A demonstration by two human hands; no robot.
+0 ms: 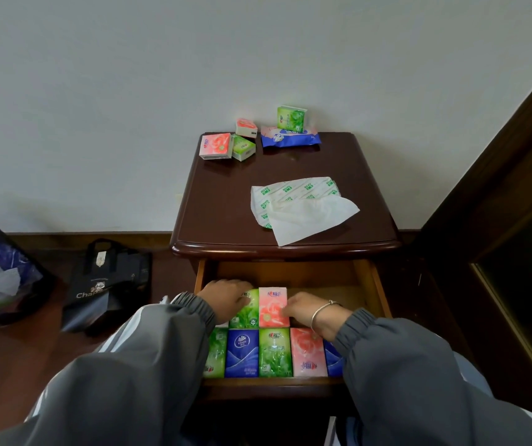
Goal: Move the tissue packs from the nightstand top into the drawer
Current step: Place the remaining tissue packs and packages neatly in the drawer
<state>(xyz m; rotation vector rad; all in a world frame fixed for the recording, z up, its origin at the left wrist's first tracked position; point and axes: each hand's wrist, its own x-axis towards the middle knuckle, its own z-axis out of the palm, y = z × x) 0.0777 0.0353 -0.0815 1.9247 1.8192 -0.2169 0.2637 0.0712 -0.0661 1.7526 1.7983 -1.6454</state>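
Inside the dark wooden nightstand's (226, 204) open drawer (369, 284):
Left hand (226, 299) grips a green plastic tissue pack (248, 315); right hand (309, 312) pinches the adjoining pink plastic tissue pack (271, 305). Further packs (215, 145) lie atop the nightstand.

Wall (97, 91): plain pale grey-white, 12 o'clock
Skirting (81, 235): dark wood strip, 9 o'clock
Floor (16, 365): dark reddish wood, 8 o'clock
Cabinet (499, 204): dark wood, 3 o'clock
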